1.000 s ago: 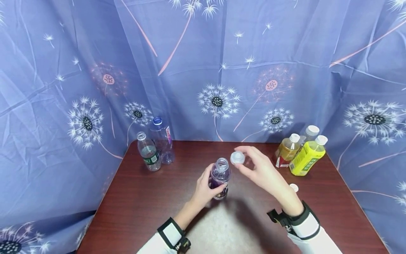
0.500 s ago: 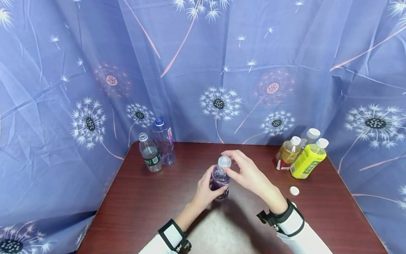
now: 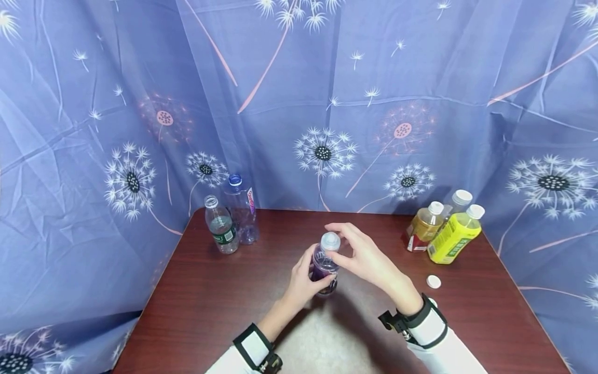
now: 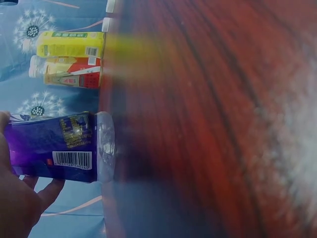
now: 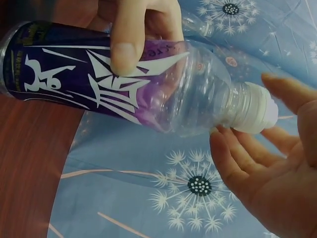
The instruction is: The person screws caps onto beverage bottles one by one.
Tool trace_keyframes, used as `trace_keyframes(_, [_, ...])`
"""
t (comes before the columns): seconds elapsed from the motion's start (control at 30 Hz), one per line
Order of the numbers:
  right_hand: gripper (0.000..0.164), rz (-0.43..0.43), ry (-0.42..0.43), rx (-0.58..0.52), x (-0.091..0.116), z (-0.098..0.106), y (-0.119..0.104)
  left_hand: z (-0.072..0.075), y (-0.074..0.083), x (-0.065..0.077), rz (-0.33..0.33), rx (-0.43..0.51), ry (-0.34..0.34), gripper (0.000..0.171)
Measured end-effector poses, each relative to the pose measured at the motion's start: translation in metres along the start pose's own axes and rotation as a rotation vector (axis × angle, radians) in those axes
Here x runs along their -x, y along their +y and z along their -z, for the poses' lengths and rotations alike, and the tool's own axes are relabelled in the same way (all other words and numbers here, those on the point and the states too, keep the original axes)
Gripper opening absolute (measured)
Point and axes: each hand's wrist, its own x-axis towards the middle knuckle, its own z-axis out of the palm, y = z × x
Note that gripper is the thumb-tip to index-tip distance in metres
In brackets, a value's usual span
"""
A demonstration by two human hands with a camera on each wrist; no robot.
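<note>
My left hand (image 3: 301,278) grips a clear plastic bottle (image 5: 94,74) with a purple label round its body. The bottle stands upright near the table's middle; I cannot tell whether its base touches the wood. On its mouth sits a translucent whitish cap (image 3: 330,241). The fingers and thumb of my right hand (image 3: 369,257) are curled round that cap from the right. In the left wrist view, the purple label (image 4: 54,144) shows a barcode, and part of my left hand appears behind it.
Two uncapped bottles, one green-labelled (image 3: 221,228) and one bluish (image 3: 243,213), stand back left. Back right are a yellow bottle (image 3: 453,239), an amber one (image 3: 424,228) and a clear one (image 3: 460,200), white-capped. A loose white cap (image 3: 433,281) lies right; another is partly hidden by my right wrist.
My right hand has moved left and brought the cap from beside the bottle onto its mouth. My left hand keeps its grip on the bottle, almost unmoved.
</note>
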Motion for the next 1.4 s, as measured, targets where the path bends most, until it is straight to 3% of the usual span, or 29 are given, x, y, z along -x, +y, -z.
trace_keyframes(0.27, [0.047,0.015,0.023,0.004,0.0000,-0.0040,0.0051,-0.0002,0.0007,-0.0002,-0.009,-0.010,0.006,0.079])
trace_keyframes(0.43, [0.052,0.032,-0.015,-0.010,0.0009,-0.0025,0.0059,-0.0005,0.0001,-0.0003,-0.004,-0.012,0.000,0.079])
trace_keyframes(0.7, [0.042,0.006,-0.005,-0.044,-0.0022,-0.0046,0.0058,0.0001,-0.0001,0.0009,-0.013,-0.013,0.016,0.079])
trace_keyframes(0.83, [0.046,0.009,0.002,-0.062,-0.0014,-0.0049,0.0079,-0.0007,-0.0009,0.0006,-0.038,-0.030,0.015,0.079])
trace_keyframes(1.23, [0.050,0.014,0.000,-0.100,-0.0018,-0.0040,0.0083,-0.0014,-0.0001,-0.0014,-0.031,-0.023,0.018,0.079])
trace_keyframes(1.4, [0.043,0.001,-0.003,-0.110,-0.0008,-0.0046,0.0089,-0.0029,-0.0012,0.0000,-0.042,-0.028,0.023,0.080])
